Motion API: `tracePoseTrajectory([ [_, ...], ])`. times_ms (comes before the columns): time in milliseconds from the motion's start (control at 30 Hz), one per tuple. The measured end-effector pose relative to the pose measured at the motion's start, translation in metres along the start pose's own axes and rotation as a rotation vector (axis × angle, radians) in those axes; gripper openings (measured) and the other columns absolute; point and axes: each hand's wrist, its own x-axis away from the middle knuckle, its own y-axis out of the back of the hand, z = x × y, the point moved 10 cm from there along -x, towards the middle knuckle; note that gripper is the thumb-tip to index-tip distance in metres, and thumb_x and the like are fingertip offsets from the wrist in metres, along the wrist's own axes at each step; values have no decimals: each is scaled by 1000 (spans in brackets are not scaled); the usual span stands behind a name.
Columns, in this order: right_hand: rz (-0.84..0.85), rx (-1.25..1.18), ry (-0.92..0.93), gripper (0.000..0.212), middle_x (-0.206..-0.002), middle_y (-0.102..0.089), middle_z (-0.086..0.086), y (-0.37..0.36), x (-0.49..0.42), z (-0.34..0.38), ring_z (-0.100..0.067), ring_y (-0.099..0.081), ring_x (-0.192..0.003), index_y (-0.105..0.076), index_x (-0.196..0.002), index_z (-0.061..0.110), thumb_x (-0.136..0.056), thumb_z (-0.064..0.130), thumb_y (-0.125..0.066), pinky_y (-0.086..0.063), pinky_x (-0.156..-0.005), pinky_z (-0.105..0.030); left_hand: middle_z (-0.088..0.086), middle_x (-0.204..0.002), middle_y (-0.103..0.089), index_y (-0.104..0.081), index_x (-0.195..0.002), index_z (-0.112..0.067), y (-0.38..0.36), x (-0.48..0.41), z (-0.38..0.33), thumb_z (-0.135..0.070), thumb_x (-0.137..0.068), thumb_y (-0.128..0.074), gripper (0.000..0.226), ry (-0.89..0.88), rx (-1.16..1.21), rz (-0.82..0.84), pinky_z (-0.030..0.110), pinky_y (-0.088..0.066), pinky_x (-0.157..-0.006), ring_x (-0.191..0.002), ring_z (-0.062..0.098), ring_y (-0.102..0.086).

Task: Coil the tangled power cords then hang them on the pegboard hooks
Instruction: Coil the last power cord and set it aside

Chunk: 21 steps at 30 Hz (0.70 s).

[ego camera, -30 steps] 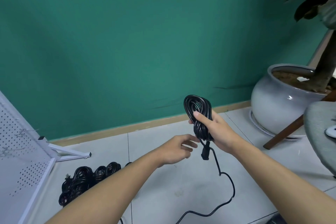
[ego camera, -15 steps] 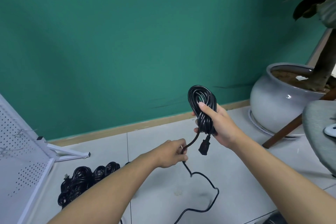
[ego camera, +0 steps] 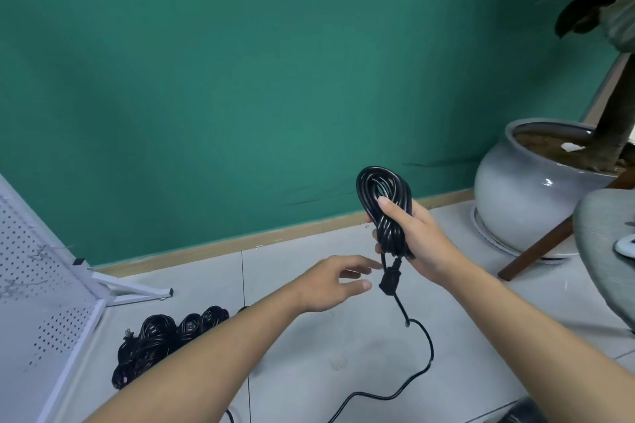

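My right hand [ego camera: 417,237] grips a black power cord wound into a coil [ego camera: 383,199], held upright above the floor. The cord's plug [ego camera: 391,280] hangs just under the fist, and a loose tail [ego camera: 417,371] snakes down over the tiles toward me. My left hand [ego camera: 335,283] hovers with fingers spread just left of the plug, touching nothing. Several more coiled black cords [ego camera: 165,336] lie in a heap on the floor at lower left. The white pegboard [ego camera: 37,285] leans at the left edge, with wire hooks on it.
A green wall with a wooden skirting runs across the back. A large grey plant pot [ego camera: 529,192] stands at the right. A grey round chair seat [ego camera: 604,251] with a wooden leg [ego camera: 546,244] juts in from the right edge. The pegboard's white foot [ego camera: 134,292] lies on the tiles.
Half a second ago my left hand pinched the loose cord below the coil; now it has let go and opened. The plug and tail hang lower and further right.
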Motion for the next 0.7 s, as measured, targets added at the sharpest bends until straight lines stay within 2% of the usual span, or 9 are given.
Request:
tracePoseTrajectory([
  [67,10,-8,0,25,-92,-72,-10,-5,1,1,-26,-58,-72,-63,-118,11,-102,31,-62,-54,-63,-40,-8,-137,-64,-65,-123,-40,-4,-3,-5,-27,-102,-64,25,3,28,6,33,-46,-113,-126,8,-61],
  [200,26,-34,-6,26,-93,-70,-13,-8,2,2,-26,-57,-70,-62,-118,9,-102,30,-61,-54,-62,-40,-3,-122,-71,-68,-114,-17,-4,-4,-12,-22,-103,-63,14,-36,35,9,38,-47,-112,-119,12,-65],
  [300,33,-24,-10,25,-94,-70,-13,-4,0,0,-25,-56,-70,-62,-118,11,-102,30,-62,-54,-61,-39,-10,-111,-73,-61,-100,-29,-8,0,-11,-38,-102,-59,9,-16,-62,72,43,-50,-106,-113,5,-65],
  [333,22,-14,-8,24,-94,-70,-12,-1,-1,-1,-25,-57,-70,-62,-117,11,-102,30,-62,-54,-61,-39,-11,-108,-75,-56,-96,-34,-9,1,-8,-42,-104,-54,11,13,-107,90,40,-52,-101,-105,4,-66],
  [400,-27,2,3,22,-93,-71,-11,9,-3,1,-25,-58,-71,-63,-116,13,-102,30,-63,-54,-61,-39,-6,-93,-77,-51,-94,-31,-5,5,-5,-45,-107,-47,19,61,-154,98,35,-50,-84,-88,9,-65],
  [467,-80,9,27,23,-92,-71,-12,21,-5,5,-23,-59,-68,-63,-117,14,-101,30,-64,-55,-61,-40,-4,-82,-69,-53,-90,-25,7,7,-1,-44,-107,-47,26,68,-180,54,28,-47,-73,-82,14,-70],
  [567,-132,118,75,21,-96,-72,-18,36,-4,12,-20,-62,-65,-63,-117,16,-102,31,-63,-59,-65,-45,-7,-84,-65,-59,-86,-19,26,10,13,-36,-108,-50,29,87,-159,-5,33,-53,-83,-86,21,-74],
  [633,-114,230,110,15,-98,-72,-17,36,-3,14,-20,-63,-67,-63,-111,20,-103,33,-62,-60,-71,-53,-8,-80,-65,-60,-84,-18,39,11,19,-33,-106,-55,27,102,-162,-46,31,-52,-78,-81,18,-76],
  [700,-80,372,149,11,-95,-74,-8,31,-3,15,-19,-66,-74,-64,-106,28,-101,37,-63,-58,-79,-53,-6,-74,-61,-63,-84,-17,54,12,8,-33,-103,-60,25,54,-197,-130,30,-53,-71,-67,10,-68],
])
